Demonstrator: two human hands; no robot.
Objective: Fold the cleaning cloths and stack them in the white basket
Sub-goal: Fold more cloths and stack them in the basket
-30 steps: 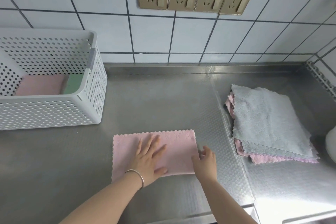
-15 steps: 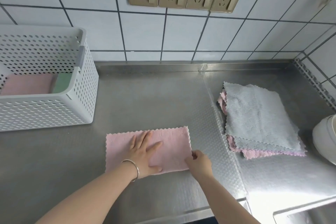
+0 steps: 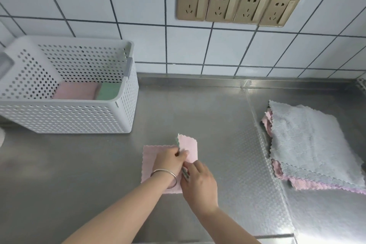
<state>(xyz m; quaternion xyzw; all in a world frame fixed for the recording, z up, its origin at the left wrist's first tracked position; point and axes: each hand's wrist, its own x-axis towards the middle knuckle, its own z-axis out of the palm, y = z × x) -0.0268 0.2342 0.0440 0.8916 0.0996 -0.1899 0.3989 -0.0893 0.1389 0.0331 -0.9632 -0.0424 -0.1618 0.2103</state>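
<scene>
A pink cleaning cloth (image 3: 150,161) lies on the steel counter in front of me, its right half lifted and standing up as a flap. My right hand (image 3: 198,181) pinches the lifted half's near edge. My left hand (image 3: 170,161), with a bangle on the wrist, rests on the flat half and holds the flap with its fingertips. The white perforated basket (image 3: 65,117) stands at the back left, with a folded pink cloth and a folded green cloth inside. A pile of unfolded cloths (image 3: 309,144), grey on top and pink beneath, lies at the right.
The steel counter (image 3: 198,109) runs to a raised back edge under a tiled wall. Several brass wall sockets (image 3: 237,5) sit above. The counter's front edge is just below my forearms.
My right hand has lifted the cloth's right half and carried it leftward over the rest. My left hand went from pressing flat to holding the flap. The view shifted left.
</scene>
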